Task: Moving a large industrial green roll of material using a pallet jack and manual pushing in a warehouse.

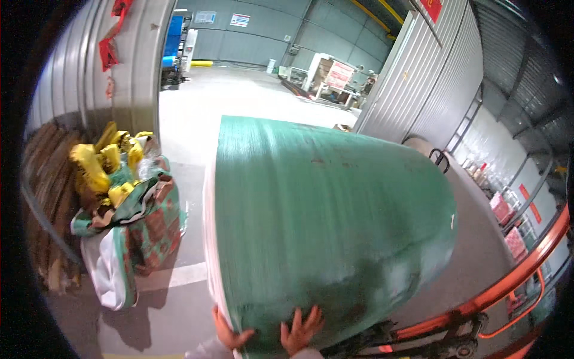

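A very large roll of green sheet material [335, 209] fills the middle of the view, its pale edge showing along the left side. My left hand [230, 332] rests at the roll's near left edge, fingers spread over the rim. Close beside it, my right hand [301, 329] lies flat on the green surface with its fingers apart. Both palms touch the roll and neither grips anything. Dark smudges or shadow cover the roll's near lower part.
An orange metal frame [478, 305] runs along the right. At left stands a sack [149, 221] stuffed with yellow wrapping, next to stacked brown tubes or boards [51, 209]. Beyond the roll, a doorway between corrugated walls [412, 78] opens onto a pale floor [203, 102] with machinery [335, 78].
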Action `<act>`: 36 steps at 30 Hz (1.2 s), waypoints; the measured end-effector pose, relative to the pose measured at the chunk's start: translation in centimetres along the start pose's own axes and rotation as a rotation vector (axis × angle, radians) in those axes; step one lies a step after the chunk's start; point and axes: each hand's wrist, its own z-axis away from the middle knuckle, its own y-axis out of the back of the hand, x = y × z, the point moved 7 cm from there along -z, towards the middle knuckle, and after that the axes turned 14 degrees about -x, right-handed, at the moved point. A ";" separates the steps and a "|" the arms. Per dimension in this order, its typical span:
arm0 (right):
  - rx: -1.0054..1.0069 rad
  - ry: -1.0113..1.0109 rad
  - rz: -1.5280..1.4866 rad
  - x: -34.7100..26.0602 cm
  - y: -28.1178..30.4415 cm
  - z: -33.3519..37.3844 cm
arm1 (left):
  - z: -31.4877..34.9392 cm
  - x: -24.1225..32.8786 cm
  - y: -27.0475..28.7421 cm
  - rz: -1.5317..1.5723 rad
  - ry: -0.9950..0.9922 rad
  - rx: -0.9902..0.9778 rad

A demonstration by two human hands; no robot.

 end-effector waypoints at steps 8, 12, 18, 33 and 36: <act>-0.052 -0.088 0.001 -3.5 0.8 -14.7 | -12.8 -4.5 3.1 0.653 0.187 0.047; -0.069 -0.062 0.071 -5.4 -0.7 -29.2 | -27.7 -8.7 6.8 0.499 0.191 -0.003; 0.099 0.156 -0.439 -6.0 -2.2 -50.3 | -48.8 -7.8 11.8 0.869 0.013 -0.236; -0.003 0.003 0.093 0.9 -18.8 -52.6 | -61.9 -23.6 13.6 -0.285 0.092 -0.051; 0.031 0.009 0.143 0.6 -17.9 -64.7 | -74.9 -26.1 14.4 -0.320 0.000 -0.035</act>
